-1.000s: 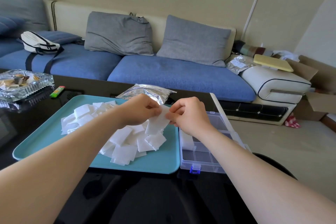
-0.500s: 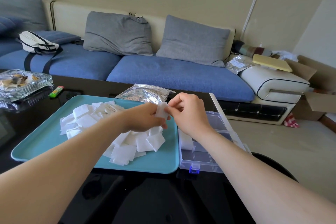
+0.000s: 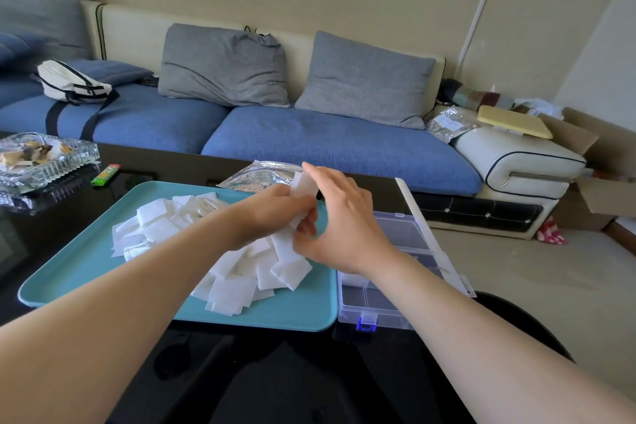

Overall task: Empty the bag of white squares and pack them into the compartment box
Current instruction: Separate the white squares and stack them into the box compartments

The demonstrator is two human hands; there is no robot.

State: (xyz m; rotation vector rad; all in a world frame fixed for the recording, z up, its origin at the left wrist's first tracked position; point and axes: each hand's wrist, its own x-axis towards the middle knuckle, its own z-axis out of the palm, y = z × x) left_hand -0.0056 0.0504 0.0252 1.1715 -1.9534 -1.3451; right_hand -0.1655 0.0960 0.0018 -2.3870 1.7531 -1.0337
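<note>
A heap of white squares (image 3: pixel 237 272) lies on a teal tray (image 3: pixel 86 268). Above the tray's far right corner my left hand (image 3: pixel 272 213) and my right hand (image 3: pixel 340 220) meet and together grip a small upright stack of white squares (image 3: pixel 304 188). A silver foil bag (image 3: pixel 256 177) lies flat just behind the tray. The clear compartment box (image 3: pixel 389 303) stands open right of the tray, its lid (image 3: pixel 430 234) tilted up on the right. A few white squares show in a middle compartment, mostly hidden by my right wrist.
The tray and box sit on a glossy black table (image 3: pixel 241 372). A glass ashtray (image 3: pixel 44 162) and a green lighter (image 3: pixel 105 175) lie at the far left. A blue sofa (image 3: pixel 309 138) with grey cushions runs behind the table.
Both hands have shifted slightly right and farther over the tray's corner. The squares between them now stand as a taller stack, with my right hand wrapped over its right side.
</note>
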